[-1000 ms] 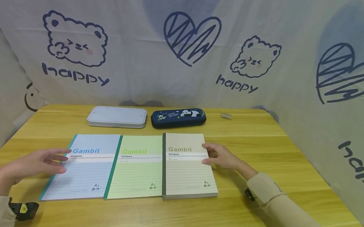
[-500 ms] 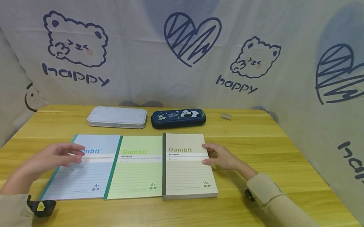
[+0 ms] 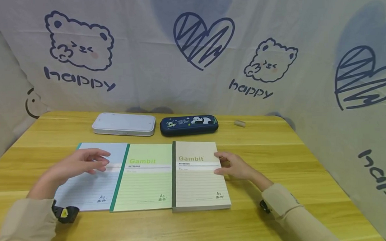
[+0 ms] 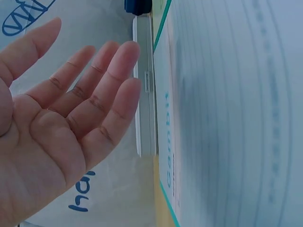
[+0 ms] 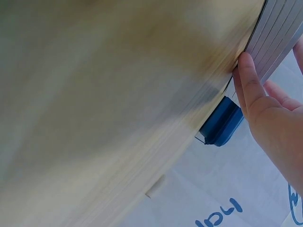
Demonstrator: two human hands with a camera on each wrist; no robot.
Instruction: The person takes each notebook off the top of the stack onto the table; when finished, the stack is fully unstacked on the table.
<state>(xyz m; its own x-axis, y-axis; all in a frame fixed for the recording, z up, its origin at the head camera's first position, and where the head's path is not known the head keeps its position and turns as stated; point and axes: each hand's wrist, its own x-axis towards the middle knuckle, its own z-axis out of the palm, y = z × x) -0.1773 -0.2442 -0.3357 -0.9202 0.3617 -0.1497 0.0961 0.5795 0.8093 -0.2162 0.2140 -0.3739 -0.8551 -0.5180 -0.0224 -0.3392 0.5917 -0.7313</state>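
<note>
In the head view, my left hand [image 3: 80, 165] hovers over the blue notebook [image 3: 89, 189], covering part of its printed name. The left wrist view shows its palm bare and its fingers [image 4: 106, 90] loosely bent, holding nothing. A green notebook [image 3: 144, 189] lies beside the blue one. To its right is a thick stack of notebooks [image 3: 199, 188] with a beige cover and dark spine. My right hand [image 3: 235, 165] rests at that stack's right edge. In the right wrist view, its fingers [image 5: 253, 85] touch the layered side, low near the table.
Behind the notebooks lie a white pencil case [image 3: 123, 124] and a dark blue panda case [image 3: 189, 125]. A small beige piece [image 3: 240, 123] sits to their right. The wooden table [image 3: 278, 145] ends at a printed cloth [image 3: 144, 47] behind.
My left hand has moved right across the blue notebook, from its left edge toward its right side. My right hand and the notebooks have not moved.
</note>
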